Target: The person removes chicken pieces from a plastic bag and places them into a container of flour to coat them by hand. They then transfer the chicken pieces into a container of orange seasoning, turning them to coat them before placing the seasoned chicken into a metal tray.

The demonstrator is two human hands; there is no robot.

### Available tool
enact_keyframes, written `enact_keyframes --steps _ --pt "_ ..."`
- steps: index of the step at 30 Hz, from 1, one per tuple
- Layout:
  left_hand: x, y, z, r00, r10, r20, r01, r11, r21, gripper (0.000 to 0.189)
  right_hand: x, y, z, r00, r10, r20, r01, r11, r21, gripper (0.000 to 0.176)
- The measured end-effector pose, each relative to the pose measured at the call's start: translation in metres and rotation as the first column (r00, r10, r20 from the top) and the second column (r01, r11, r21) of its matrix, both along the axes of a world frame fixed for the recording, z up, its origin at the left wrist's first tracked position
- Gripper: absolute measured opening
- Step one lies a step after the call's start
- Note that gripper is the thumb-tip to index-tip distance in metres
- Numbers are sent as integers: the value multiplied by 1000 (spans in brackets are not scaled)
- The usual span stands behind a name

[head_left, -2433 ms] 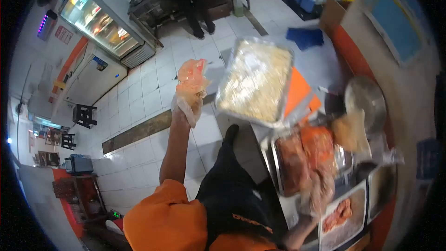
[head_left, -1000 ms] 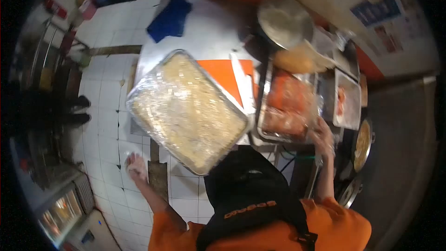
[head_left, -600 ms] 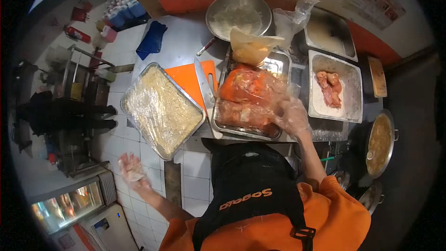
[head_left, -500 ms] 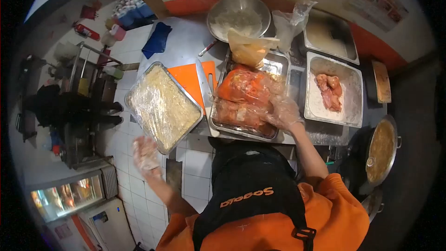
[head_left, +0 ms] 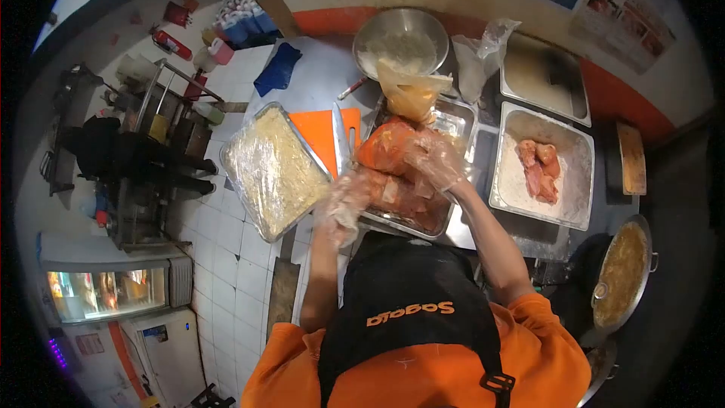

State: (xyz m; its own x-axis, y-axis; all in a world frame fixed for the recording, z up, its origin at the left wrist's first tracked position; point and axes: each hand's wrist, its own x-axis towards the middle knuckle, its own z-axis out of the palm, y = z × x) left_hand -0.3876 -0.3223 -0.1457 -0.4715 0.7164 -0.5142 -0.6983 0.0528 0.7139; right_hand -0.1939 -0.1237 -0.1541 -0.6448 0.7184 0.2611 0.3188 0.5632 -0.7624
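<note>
The right hand (head_left: 436,160), in a clear plastic glove, bends its fingers over the bagged orange-red meat (head_left: 387,146) in the metal tray (head_left: 462,115), while the gloved left hand (head_left: 343,208) is at the left end of the nearer bagged meat (head_left: 402,194); whether either grips is unclear. Left lies the film-wrapped tray (head_left: 276,170); right, a floury pan (head_left: 507,187) holds raw meat pieces (head_left: 540,170).

left hand (head_left: 343,208) gloved, a bit blurred, lower in view; left forearm (head_left: 321,279) near vertical. right hand (head_left: 436,162) gloved, back up, fingers bent, pointing left; right forearm (head_left: 491,238) slants up-left. both elbows bent, hands apart.
</note>
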Motion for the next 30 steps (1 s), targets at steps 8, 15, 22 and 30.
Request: enact_keyframes --steps 8,15,22,30 --pt "36 69 25 824 -288 488 -48 823 566 64 -55 1 119 988 115 -100 -148 874 -462 31" --pt "2 94 -6 876 -142 461 -194 772 606 77 14 -4 58 886 227 -405 -386 844 -371 25" --pt "-1 102 -10 910 -203 361 -48 814 579 64 21 -18 86 989 147 1 -145 974 -174 22" --pt "0 131 -63 986 -140 95 61 818 572 51 1 -10 53 979 -92 184 38 959 281 22"
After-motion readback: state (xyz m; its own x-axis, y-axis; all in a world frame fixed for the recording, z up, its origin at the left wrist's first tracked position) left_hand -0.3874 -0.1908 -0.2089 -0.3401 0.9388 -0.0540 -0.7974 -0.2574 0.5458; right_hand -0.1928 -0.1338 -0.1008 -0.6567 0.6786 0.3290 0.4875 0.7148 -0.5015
